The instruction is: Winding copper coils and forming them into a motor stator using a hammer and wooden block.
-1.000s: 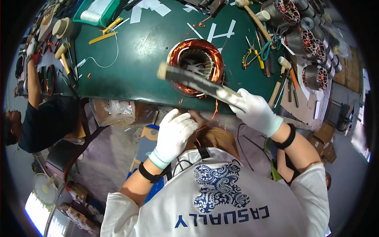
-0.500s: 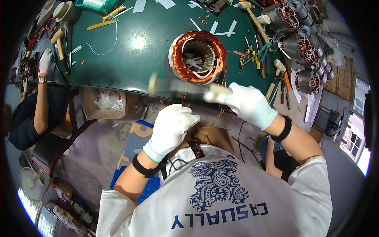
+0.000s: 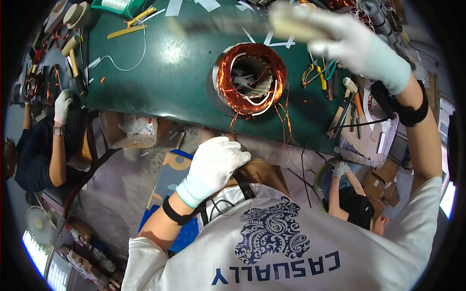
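Up high, the right hand (image 3: 357,46) grips a blurry stick above the copper coil (image 3: 251,77) on the green table (image 3: 170,72) — the left hand (image 3: 213,165), just below the coil, pinches loose wires. A hard hit could bend them.

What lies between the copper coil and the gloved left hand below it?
In the head view, loose copper wires hang from the copper coil over the table edge towards the left hand.

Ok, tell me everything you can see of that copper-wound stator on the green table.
The stator is a ring lying flat near the green table's front edge, its bore facing up. Bright copper windings wrap the top, with white sleeving looped inside and grey metal slots visible. Loose copper leads trail over the table edge toward the gloved left hand.
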